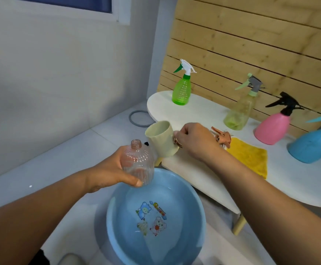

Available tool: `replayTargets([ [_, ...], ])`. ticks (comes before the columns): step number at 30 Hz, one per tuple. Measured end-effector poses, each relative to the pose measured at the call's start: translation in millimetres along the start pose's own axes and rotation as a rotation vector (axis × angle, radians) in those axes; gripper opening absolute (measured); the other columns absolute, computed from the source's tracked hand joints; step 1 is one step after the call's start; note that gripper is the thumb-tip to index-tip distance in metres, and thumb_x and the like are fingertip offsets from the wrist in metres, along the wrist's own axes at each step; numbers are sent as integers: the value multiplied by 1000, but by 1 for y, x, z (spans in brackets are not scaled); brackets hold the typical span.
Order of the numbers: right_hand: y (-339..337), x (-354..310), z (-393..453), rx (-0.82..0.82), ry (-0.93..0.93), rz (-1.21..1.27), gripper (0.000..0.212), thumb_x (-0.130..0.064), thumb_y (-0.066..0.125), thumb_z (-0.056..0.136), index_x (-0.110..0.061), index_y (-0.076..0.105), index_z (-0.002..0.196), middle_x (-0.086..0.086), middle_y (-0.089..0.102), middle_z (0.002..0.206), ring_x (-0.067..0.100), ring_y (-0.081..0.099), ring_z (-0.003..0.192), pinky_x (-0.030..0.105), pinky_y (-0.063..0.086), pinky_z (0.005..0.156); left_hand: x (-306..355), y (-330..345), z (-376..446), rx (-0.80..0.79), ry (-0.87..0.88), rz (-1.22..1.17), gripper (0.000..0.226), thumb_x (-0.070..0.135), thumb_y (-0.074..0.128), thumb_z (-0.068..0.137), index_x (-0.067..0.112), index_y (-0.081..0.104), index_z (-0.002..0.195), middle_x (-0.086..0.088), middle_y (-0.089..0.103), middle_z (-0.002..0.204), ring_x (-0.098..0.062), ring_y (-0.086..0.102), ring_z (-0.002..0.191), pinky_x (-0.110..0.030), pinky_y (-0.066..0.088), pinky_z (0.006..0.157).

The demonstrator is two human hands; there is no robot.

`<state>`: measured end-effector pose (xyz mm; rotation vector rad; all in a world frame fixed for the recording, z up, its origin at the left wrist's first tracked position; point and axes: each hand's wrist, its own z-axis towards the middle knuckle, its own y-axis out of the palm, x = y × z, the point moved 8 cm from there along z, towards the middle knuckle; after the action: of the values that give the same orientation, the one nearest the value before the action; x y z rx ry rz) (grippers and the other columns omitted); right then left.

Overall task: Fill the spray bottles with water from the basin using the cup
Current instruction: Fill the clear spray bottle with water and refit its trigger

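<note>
My left hand grips a clear ribbed bottle with its neck open and no spray head, held above the far rim of the blue basin. Water lies in the basin over cartoon pictures. My right hand holds a cream cup by its handle, tilted with its mouth up and to the left, just right of the bottle's neck. An orange spray head lies on the table behind my right hand.
On the white low table stand a green spray bottle, a pale yellow-green one, a pink one and a blue one. A yellow cloth lies near them. A grey ring lies on the floor.
</note>
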<state>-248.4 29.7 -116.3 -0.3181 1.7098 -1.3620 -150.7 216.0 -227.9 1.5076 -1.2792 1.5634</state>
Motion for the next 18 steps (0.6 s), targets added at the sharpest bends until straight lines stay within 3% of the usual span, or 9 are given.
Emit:
replayTargets([
  [3, 27, 22, 1, -36, 46, -35, 28, -42, 54, 99, -18, 60, 86, 6, 68, 93, 29, 62, 88, 32, 41, 68, -20, -5, 2, 38, -103, 10, 91, 4, 96, 68, 31, 48, 141, 3, 68, 131, -11, 65, 123, -33, 56, 101],
  [5, 43, 39, 1, -61, 77, -39, 28, -41, 54, 99, -21, 54, 80, 1, 63, 84, 26, 60, 83, 31, 40, 65, -29, -5, 4, 38, -137, 32, 102, 15, 101, 62, 32, 44, 145, 5, 66, 134, -12, 64, 126, -39, 56, 104],
  [7, 61, 58, 3, -103, 112, -47, 30, -39, 53, 99, -23, 51, 74, 0, 61, 79, 26, 59, 79, 31, 41, 65, -38, -4, 9, 27, -146, 51, 103, 18, 102, 60, 28, 45, 145, 3, 66, 133, -14, 64, 125, -43, 56, 105],
  [10, 99, 96, 9, -184, 203, -91, 33, -41, 52, 97, -14, 63, 81, 5, 67, 82, 28, 62, 77, 30, 44, 66, -43, -4, 14, 52, -178, 56, 103, 14, 101, 60, 33, 43, 142, 10, 65, 132, -7, 64, 124, -34, 57, 101],
  [15, 172, 164, 10, -347, 354, -97, 28, -31, 53, 95, -6, 66, 99, 13, 68, 104, 29, 61, 89, 28, 40, 71, -44, -8, 26, 105, -190, 79, 104, 20, 103, 57, 34, 43, 141, 12, 65, 131, -3, 64, 121, -31, 57, 99],
  [18, 205, 187, 7, -419, 311, -169, 27, -27, 50, 99, -10, 62, 81, 5, 63, 88, 26, 66, 97, 27, 39, 71, -44, -5, 32, 99, -202, 111, 105, 27, 105, 55, 36, 43, 140, 14, 65, 131, 0, 63, 120, -29, 57, 99],
])
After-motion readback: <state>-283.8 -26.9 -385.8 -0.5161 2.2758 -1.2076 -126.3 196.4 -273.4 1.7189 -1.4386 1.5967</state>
